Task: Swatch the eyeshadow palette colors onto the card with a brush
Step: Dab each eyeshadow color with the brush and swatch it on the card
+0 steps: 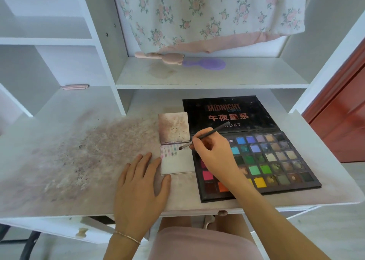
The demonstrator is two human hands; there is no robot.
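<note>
Card (176, 163): lies flat on the bench (79, 157), just left of the palette and touching its edge; a few rows of small pink, purple and green swatches fill its upper left, the lower part is bare.
Stained panel (173, 127): a second card-like panel joins the card's top edge, mottled with brownish powder.
Palette (276, 160): open beside the card, the black lid laid back and the colour pans facing up, likely so the brush travels only a short way between pan and card.
Brush (203, 136): held slanted, its dark tip touching the card near the end of the upper swatch row.
Right hand (213, 153): fingers curled round the brush handle in a pen-like pinch near the bristles, which probably gives fine control for small marks; the wrist crosses over the palette's left pans.
Left hand (142, 182): fingers straight and spread, resting flat on the bench with fingertips and thumb at the card's left edge and lower corner, apparently to keep it from sliding.
Progress: judged early; most pans have no matching swatch.
Bench surface: heavily dusted with powder stains to the left.
</note>
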